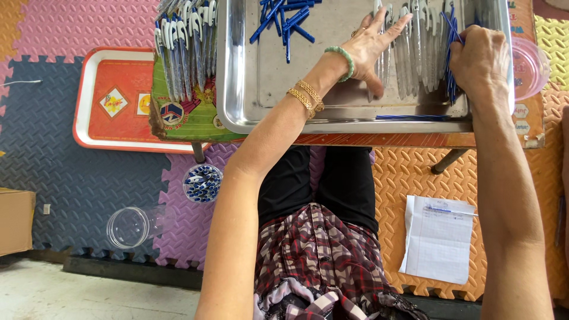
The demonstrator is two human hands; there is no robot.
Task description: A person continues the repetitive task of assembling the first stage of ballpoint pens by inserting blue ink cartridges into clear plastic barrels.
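Observation:
My left hand (373, 44) lies with fingers spread on a row of clear pen barrels (409, 53) in a steel tray (261, 89). A green bead bracelet and gold bangles circle that wrist. My right hand (479, 59) is closed around a bundle of thin blue pen refills (451, 56) at the tray's right side. A loose heap of blue pen parts (284, 21) sits at the tray's far edge. One blue refill (409, 117) lies along the tray's near rim.
Assembled white-and-blue pens (184, 41) are stacked on a green box left of the tray. An orange tray (112, 101), a jar of blue caps (201, 182), an empty clear jar (127, 226) and a paper sheet with a pen (438, 237) lie on the foam-mat floor. A pink bowl (530, 65) stands right.

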